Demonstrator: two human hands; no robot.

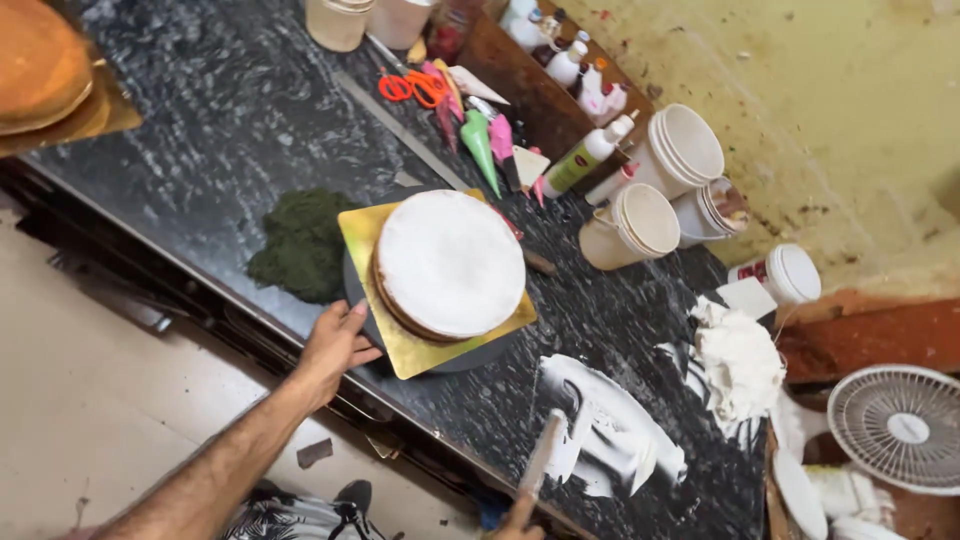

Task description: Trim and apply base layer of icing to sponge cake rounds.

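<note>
A round cake (450, 262) with a white cream top sits on a square gold board (420, 350), which rests on a dark turntable (470, 358) on the black marble counter (220, 110). My left hand (335, 345) touches the near-left edge of the turntable and board. At the bottom edge, my right hand (520, 520) holds a cream-coated spatula (545, 455) whose blade reaches into a smear of white cream (610, 430) spread on the counter. Only the right hand's fingertips show.
A dark green cloth (300, 245) lies left of the cake. Piping bags (480, 145), orange scissors (415, 88), squeeze bottles (585, 155) and white tubs (650, 215) crowd the back. A heap of cream (740, 365), a white fan (900, 425) and another cake (40, 65) are around.
</note>
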